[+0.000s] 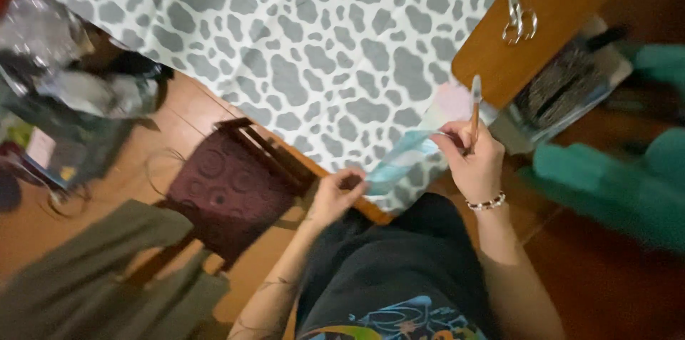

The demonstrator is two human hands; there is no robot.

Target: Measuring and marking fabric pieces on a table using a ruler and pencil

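A grey-and-white spotted fabric (300, 40) is spread over a wooden table (549, 4). My left hand (335, 194) pinches one end of a pale blue strip of tape or ribbon (399, 158) at the fabric's near edge. My right hand (471, 158) holds the strip's other end together with a brown pencil (475, 108) that has a clear cap and points up. A beaded bracelet (488, 203) is on my right wrist.
Metal scissors (517, 8) lie on the bare table at top right. A dark red cushioned stool (228, 190) stands at left on the wood floor. Clutter and bags (64, 83) sit far left; teal cloth (621, 176) and a bin of items (564, 90) are at right.
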